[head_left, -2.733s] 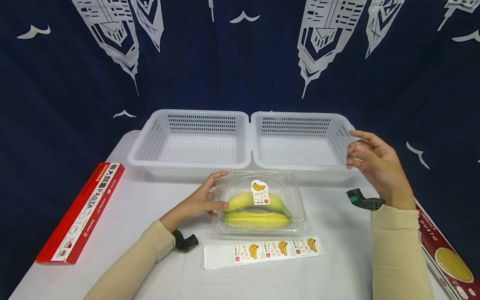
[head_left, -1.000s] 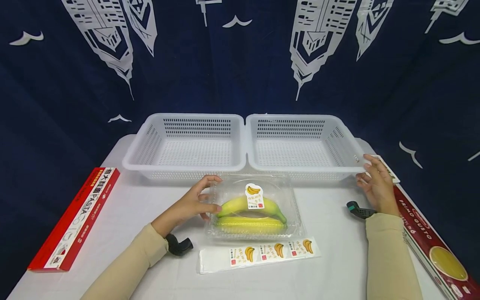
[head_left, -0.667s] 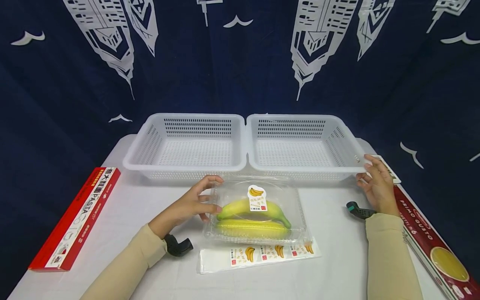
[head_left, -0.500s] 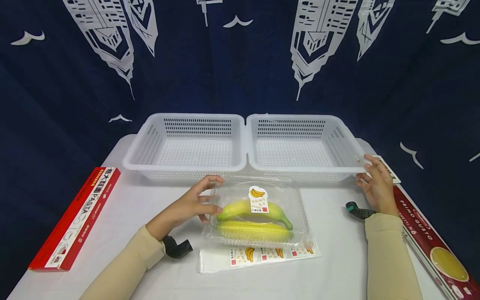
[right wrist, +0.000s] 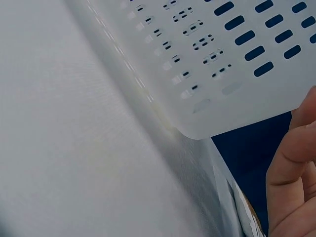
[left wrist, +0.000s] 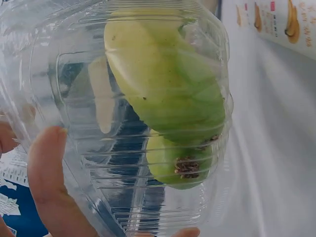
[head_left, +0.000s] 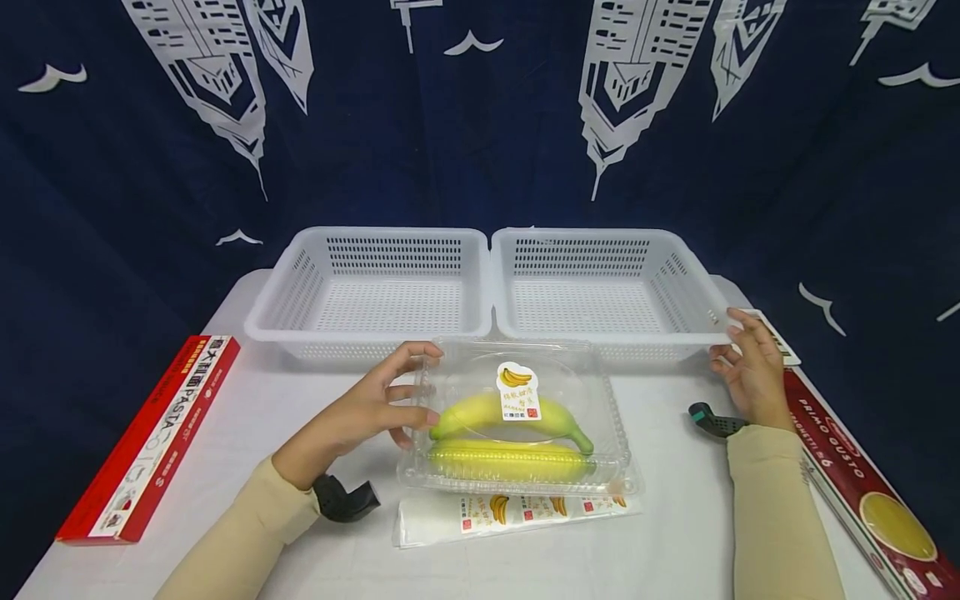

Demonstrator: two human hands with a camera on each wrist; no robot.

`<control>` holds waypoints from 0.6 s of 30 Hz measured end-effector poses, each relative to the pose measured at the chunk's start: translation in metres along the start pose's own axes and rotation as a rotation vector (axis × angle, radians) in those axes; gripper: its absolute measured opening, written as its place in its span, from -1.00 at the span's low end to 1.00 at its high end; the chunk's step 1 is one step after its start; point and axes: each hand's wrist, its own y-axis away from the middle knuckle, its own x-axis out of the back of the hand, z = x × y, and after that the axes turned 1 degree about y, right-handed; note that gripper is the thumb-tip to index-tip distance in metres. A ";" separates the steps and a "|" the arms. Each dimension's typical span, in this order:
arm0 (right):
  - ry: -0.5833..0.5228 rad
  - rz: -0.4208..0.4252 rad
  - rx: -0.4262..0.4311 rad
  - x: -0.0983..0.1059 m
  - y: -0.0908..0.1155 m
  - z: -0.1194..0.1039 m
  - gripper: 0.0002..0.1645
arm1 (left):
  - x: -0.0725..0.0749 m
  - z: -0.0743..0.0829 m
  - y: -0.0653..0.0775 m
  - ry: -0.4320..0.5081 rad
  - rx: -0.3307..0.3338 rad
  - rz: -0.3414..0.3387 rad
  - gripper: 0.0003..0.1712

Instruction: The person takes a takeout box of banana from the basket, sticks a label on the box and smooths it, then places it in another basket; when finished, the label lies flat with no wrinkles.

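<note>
Near centre of table (head_left: pixel 675 533): clear clamshell box (head_left: pixel 517 417), two bananas (head_left: pixel 510 433) inside, long axis left to right.
Left hand (head_left: pixel 360 408): nearer, fingers curled round the box's left end, lifting it.
Right hand (head_left: pixel 750 367): well right, fingers loosely bent, touching the right basket (head_left: pixel 600 287) corner.
Under box: sticker strip (head_left: pixel 517 512).
Far side: left basket (head_left: pixel 375 292).
</note>
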 end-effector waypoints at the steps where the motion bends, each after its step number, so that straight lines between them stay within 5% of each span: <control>1: 0.000 0.000 0.001 -0.001 0.000 0.000 -0.66 | 0.000 0.002 0.000 -0.001 -0.006 0.000 -0.13; 18: 0.065 0.050 0.032 -0.003 0.000 0.002 -0.69 | -0.006 0.054 -0.022 -0.040 -0.116 -0.005 -0.08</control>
